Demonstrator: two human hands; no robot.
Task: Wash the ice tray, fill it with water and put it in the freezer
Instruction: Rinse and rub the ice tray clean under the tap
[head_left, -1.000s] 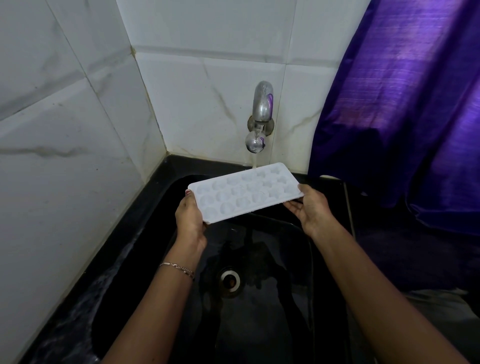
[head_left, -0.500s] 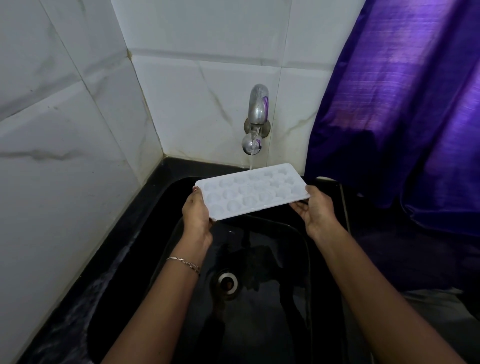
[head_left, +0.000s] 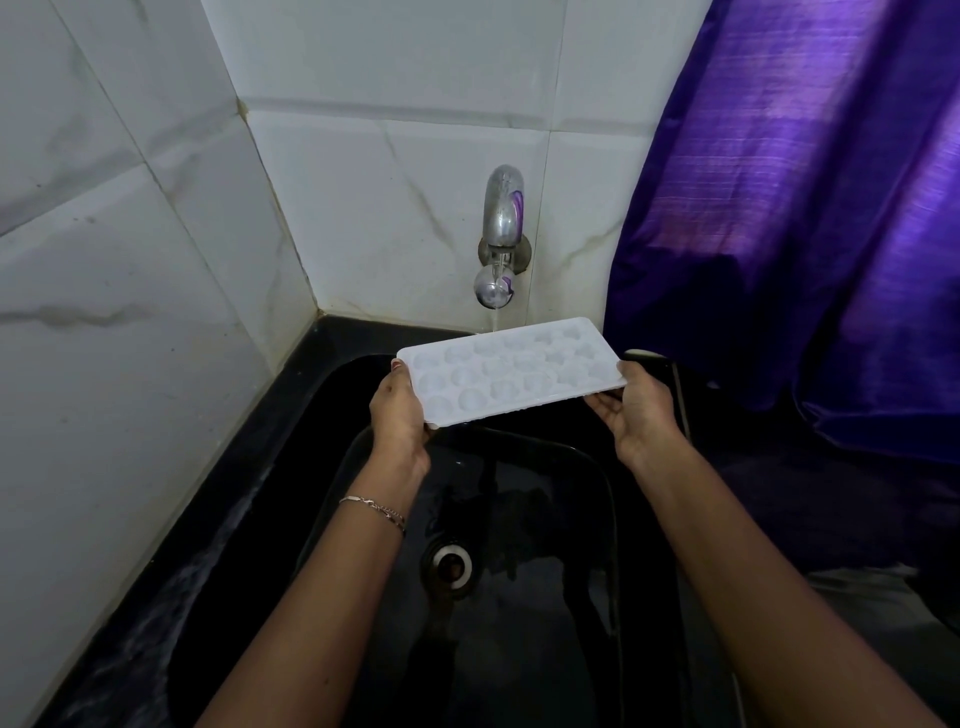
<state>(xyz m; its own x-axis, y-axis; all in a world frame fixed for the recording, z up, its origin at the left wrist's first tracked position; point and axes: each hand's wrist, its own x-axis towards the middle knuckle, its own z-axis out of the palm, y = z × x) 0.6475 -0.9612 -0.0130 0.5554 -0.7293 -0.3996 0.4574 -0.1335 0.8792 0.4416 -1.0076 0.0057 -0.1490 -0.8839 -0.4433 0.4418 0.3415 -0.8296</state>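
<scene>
Compared with a second ago, I am seeing the ice tray (head_left: 511, 371) sitting a touch further to the right under the tap (head_left: 501, 236), its near left corner dipping lower. I am holding it over the black sink (head_left: 332, 467), cavities facing up, its long axis running left to right and rising slightly toward the far right. My left hand (head_left: 402, 415) is gripping the left short end, thumb over the rim; my right hand (head_left: 641, 405) is cupping the right end from beneath. A thin stream of water (head_left: 494, 318) is falling onto the tray's far edge. A purple curtain (head_left: 810, 208) is hanging to the right.
</scene>
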